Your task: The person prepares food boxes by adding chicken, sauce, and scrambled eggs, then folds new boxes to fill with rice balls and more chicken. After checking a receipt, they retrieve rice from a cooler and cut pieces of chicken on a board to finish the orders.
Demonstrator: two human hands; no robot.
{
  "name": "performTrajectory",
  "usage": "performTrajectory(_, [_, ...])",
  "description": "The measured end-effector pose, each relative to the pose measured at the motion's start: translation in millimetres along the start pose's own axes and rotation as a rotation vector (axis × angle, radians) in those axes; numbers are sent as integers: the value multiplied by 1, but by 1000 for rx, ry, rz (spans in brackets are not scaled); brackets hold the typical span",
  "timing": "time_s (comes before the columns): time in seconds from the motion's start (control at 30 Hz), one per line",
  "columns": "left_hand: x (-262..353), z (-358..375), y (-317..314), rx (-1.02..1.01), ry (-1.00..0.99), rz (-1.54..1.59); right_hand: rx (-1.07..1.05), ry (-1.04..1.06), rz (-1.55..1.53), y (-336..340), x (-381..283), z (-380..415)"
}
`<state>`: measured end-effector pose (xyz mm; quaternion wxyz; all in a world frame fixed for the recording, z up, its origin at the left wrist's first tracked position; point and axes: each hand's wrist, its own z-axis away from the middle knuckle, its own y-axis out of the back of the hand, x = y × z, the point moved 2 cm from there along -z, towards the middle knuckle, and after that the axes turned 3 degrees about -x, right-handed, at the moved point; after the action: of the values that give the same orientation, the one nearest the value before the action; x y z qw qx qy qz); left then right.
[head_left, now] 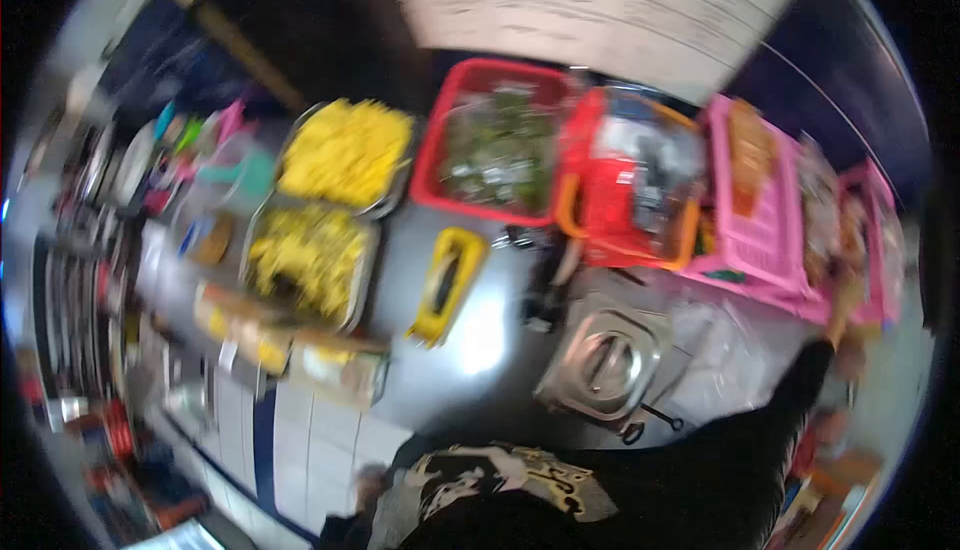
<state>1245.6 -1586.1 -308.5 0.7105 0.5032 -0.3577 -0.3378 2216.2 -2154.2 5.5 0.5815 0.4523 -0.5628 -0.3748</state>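
Apparently, the right hand [846, 297] is at the pink, open-topped plastic basket [881, 188], far right, its grip too blurred to tell; the basket seems light and stiff, best held by its rim; the left hand [371, 485] is equally unclear.

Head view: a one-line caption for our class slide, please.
Right hand at a pink basket while two trays hold yellow food.

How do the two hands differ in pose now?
The right hand is stretched out at the far-right pink basket; the left hand is close to the body. In view, the right hand sits about mid-height, the left hand near the bottom. Both are blurred; neither grip can be read.
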Motion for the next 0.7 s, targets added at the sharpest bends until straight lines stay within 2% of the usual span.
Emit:
performTrajectory(0.07, [-33, 13, -16, -60, 46, 162, 287, -83, -119, 12, 17, 40])
performTrajectory(0.1, [-33, -5, -8, -616, 257, 53, 453, -112, -260, 28, 26, 60])
performTrajectory(0.13, [-29, -12, 18, -725, 358, 93, 575, -135, -396, 40, 27, 76])
performTrajectory(0.17, [-38, -1, -1, -718, 337, 65, 669, -146, -526, 58, 16, 93])
performTrajectory(0.2, [-39, -14, 14, -843, 409, 47, 744, -154, -649, 82, 0, 121])
performTrajectory(0.23, [-45, -6, 7, -745, 395, 8, 802, -138, -754, 109, -26, 145])
performTrajectory(0.27, [-47, -7, 22, -767, 538, 73, 837, -105, -855, 139, -54, 165])
performTrajectory(0.3, [-34, -27, 76, -863, 544, 72, 866, -73, -940, 172, -77, 189])
performTrajectory(0.37, [-60, -16, 60, -827, 645, 131, 909, 20, -1116, 235, -134, 236])
performTrajectory(0.43, [-87, -18, 67, -748, 1008, 367, 924, 127, -1244, 294, -188, 277])
performTrajectory(0.47, [-110, -9, 43, -748, 1009, 375, 920, 182, -1303, 321, -213, 297])
performTrajectory(0.53, [-171, 6, -20, -596, 854, 276, 889, 287, -1416, 365, -268, 338])
performTrajectory(0.57, [-186, 4, 4, -595, 853, 279, 864, 341, -1458, 384, -299, 357])
performTrajectory(0.63, [-218, -6, 69, -446, 1184, 585, 801, 423, -1527, 411, -358, 401])
performTrajectory(0.67, [-242, -6, 89, -389, 1178, 550, 760, 453, -1553, 420, -390, 423])
performTrajectory(0.7, [-282, 0, 67, -395, 1173, 550, 718, 474, -1573, 427, -421, 446])
